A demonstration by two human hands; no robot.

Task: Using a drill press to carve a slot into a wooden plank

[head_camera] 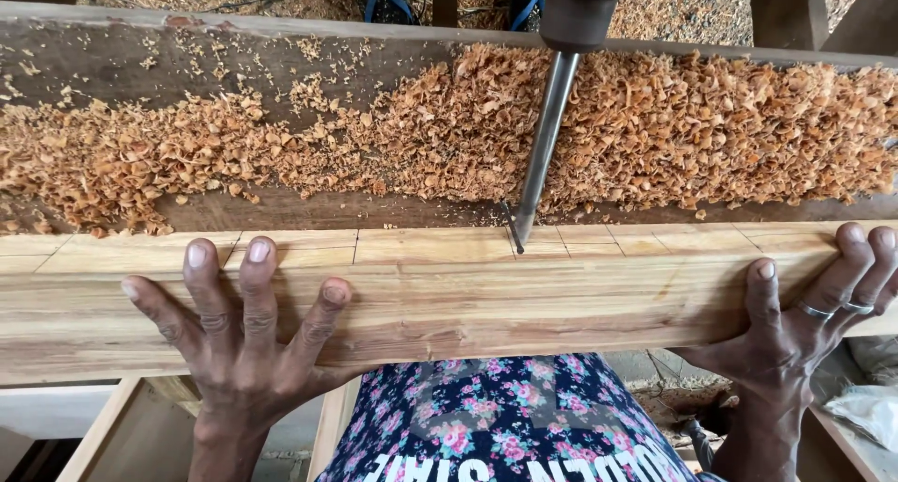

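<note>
A long pale wooden beam [449,295] lies across the view, with pencil lines marked along its top face. My left hand [234,342] presses flat on its near side, fingers spread. My right hand [804,323], with rings on two fingers, grips the beam further right, fingers curled over its top edge. A steel chisel bit [543,136] comes down from a dark machine head [580,14] at the top. Its tip touches the beam's marked face between my hands.
A thick pile of wood shavings [468,136] covers the dark machine bed [281,211] behind the beam. A floral-patterned garment [496,421] shows below the beam. Pale wooden frame pieces [112,426] stand at the lower left.
</note>
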